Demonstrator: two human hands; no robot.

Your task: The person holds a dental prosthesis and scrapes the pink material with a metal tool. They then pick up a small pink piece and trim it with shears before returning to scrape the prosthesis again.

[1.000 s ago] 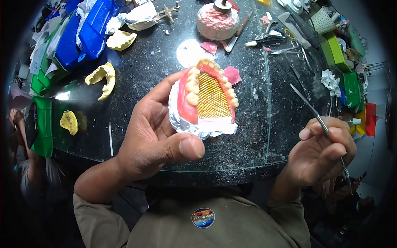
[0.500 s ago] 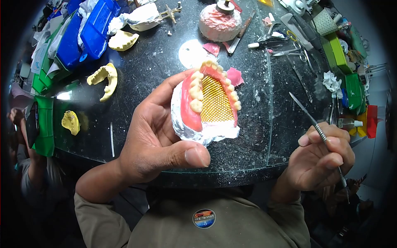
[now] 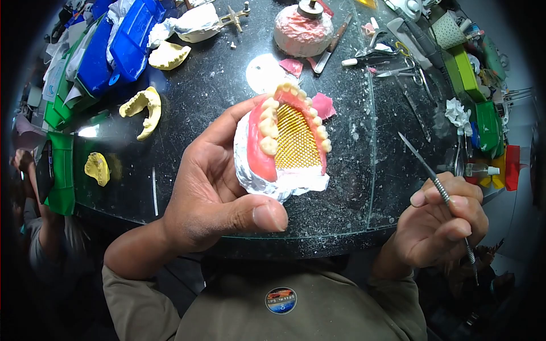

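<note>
My left hand (image 3: pixel 210 176) is wrapped round a denture model (image 3: pixel 263 156), held up above the black bench. Pink wax and a row of cream artificial teeth run along its horseshoe rim, a gold mesh (image 3: pixel 296 139) covers the palate, and the white base looks like plaster. The thumb stretches along its near side. Off to the right, my right hand (image 3: pixel 443 221) pinches a slim metal wax carver (image 3: pixel 441 187) by its ribbed grip. Its flat blade points up and left, apart from the model. The fingers behind the model are hidden.
Yellowish plaster casts (image 3: pixel 149 113) lie at the left, near blue bins (image 3: pixel 128 45) and a green bin (image 3: pixel 60 176). At the back stand a pink-smeared pot (image 3: pixel 303 34) and a knife (image 3: pixel 333 45). Scissors and tools (image 3: pixel 398 68) clutter the right. Another person's arm (image 3: pixel 42 210) shows far left.
The wax carver and my right hand have shifted very slightly, the tip a little lower. The denture model has barely moved in my left hand.
</note>
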